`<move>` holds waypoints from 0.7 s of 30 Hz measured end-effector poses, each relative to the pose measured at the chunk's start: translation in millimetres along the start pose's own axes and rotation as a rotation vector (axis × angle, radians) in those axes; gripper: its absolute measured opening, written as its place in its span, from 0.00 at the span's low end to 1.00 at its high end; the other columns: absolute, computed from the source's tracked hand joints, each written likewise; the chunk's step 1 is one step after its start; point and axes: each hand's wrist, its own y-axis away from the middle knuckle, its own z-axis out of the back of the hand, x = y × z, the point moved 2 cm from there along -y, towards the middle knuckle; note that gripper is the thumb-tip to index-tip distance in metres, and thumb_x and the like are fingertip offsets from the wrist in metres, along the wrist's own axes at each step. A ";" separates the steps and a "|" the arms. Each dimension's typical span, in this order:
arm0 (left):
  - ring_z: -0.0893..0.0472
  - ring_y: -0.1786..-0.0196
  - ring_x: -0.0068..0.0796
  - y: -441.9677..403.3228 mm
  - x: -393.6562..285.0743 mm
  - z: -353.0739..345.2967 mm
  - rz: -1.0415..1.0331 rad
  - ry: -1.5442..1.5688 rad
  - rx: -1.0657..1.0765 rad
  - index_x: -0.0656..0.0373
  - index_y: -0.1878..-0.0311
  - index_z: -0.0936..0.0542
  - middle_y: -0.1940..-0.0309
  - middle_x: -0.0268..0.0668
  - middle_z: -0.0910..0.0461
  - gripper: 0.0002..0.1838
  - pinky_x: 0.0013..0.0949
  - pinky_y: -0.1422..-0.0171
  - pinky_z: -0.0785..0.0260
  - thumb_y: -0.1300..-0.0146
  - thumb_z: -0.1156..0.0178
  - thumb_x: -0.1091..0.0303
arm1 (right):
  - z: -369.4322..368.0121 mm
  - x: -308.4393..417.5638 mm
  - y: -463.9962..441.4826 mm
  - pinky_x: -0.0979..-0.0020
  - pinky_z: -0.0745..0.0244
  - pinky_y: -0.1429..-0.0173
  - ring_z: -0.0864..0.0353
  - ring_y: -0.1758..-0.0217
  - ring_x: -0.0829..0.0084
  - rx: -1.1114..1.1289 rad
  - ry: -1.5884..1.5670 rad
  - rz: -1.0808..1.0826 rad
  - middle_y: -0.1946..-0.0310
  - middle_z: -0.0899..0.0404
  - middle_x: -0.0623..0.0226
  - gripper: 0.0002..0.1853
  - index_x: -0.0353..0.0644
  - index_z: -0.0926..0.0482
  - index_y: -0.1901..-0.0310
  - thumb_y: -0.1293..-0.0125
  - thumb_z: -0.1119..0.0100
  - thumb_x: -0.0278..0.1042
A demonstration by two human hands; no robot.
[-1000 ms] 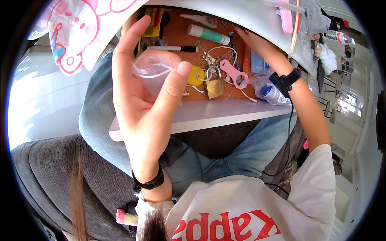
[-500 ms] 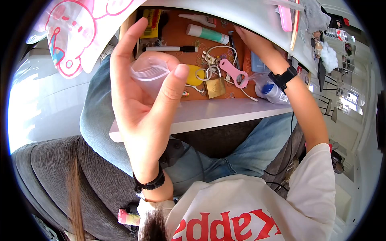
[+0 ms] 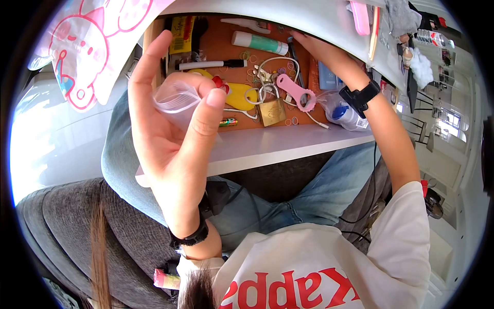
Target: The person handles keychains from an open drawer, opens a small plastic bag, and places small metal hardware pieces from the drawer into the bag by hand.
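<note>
My left hand (image 3: 175, 134) is raised over the drawer's left front, palm up. Its curled fingers hold a clear zip bag (image 3: 177, 100), while the index finger and thumb stand apart. My right hand (image 3: 316, 49) reaches under the tabletop edge into the drawer's back right, its fingertips largely hidden beside a dark slim tool (image 3: 298, 64). Between the hands lie a brass padlock (image 3: 271, 112), a pink opener-like piece (image 3: 296, 91), a white cable (image 3: 320, 122), a yellow item (image 3: 239, 96), a black-capped marker (image 3: 211, 64) and a white-green tube (image 3: 260, 43).
The drawer's front edge (image 3: 257, 148) sits above my legs. A bottle in clear plastic (image 3: 347, 116) lies at its right. The white tabletop (image 3: 252, 7) overhangs the back. A pink-printed plastic bag (image 3: 82, 51) hangs at the upper left. A black cord runs down from my right wrist.
My left hand has shifted left with the clear bag, uncovering a red item and a colourful battery-like piece. The drawer's contents appear slightly further left in view. My right hand has moved slightly left.
</note>
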 end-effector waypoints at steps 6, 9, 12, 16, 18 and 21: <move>0.31 0.69 0.19 -0.1 0.3 1.4 0.011 -0.013 0.021 0.69 0.34 0.42 0.70 0.32 0.27 0.31 0.23 0.54 0.33 0.39 0.44 0.75 | -4.0 1.8 -0.4 0.63 0.29 0.65 0.25 0.72 0.60 0.027 -0.063 -0.018 0.76 0.23 0.60 0.10 0.39 0.22 0.66 0.43 0.40 0.37; 0.31 0.69 0.19 -0.2 -0.5 3.5 0.030 -0.012 0.022 0.69 0.34 0.42 0.70 0.32 0.28 0.30 0.25 0.53 0.33 0.38 0.44 0.75 | -1.8 4.1 -5.3 0.64 0.30 0.68 0.26 0.76 0.62 -0.029 -0.159 -0.029 0.79 0.24 0.61 0.09 0.39 0.22 0.69 0.43 0.41 0.36; 0.31 0.70 0.17 -0.6 0.6 3.6 0.040 0.000 -0.001 0.67 0.34 0.42 0.70 0.32 0.27 0.30 0.22 0.58 0.34 0.39 0.44 0.75 | 14.7 8.0 -12.3 0.69 0.35 0.75 0.31 0.81 0.69 -0.052 -0.481 -0.190 0.83 0.29 0.66 0.11 0.40 0.25 0.73 0.41 0.45 0.38; 0.29 0.70 0.11 -3.9 0.4 1.3 0.069 -0.069 -0.016 0.63 0.34 0.40 0.67 0.30 0.23 0.30 0.14 0.69 0.36 0.39 0.42 0.75 | 35.3 14.7 2.9 0.83 0.56 0.81 0.51 0.84 0.87 0.813 -1.718 -0.944 0.85 0.48 0.83 0.17 0.50 0.41 0.83 0.37 0.57 0.42; 0.28 0.70 0.11 -3.8 1.7 -2.2 0.018 -0.174 -0.021 0.62 0.35 0.40 0.67 0.29 0.23 0.29 0.15 0.68 0.35 0.39 0.42 0.75 | 47.7 29.5 10.7 0.82 0.57 0.81 0.54 0.84 0.87 1.015 -2.072 -1.012 0.85 0.51 0.83 0.17 0.52 0.45 0.83 0.37 0.57 0.41; 0.26 0.67 0.14 2.5 5.4 -10.7 -0.148 -0.347 0.013 0.61 0.35 0.39 0.69 0.29 0.24 0.29 0.19 0.61 0.32 0.40 0.41 0.77 | 84.0 39.8 5.1 0.82 0.55 0.81 0.51 0.84 0.88 0.994 -2.206 -0.898 0.84 0.49 0.83 0.20 0.51 0.44 0.82 0.30 0.56 0.41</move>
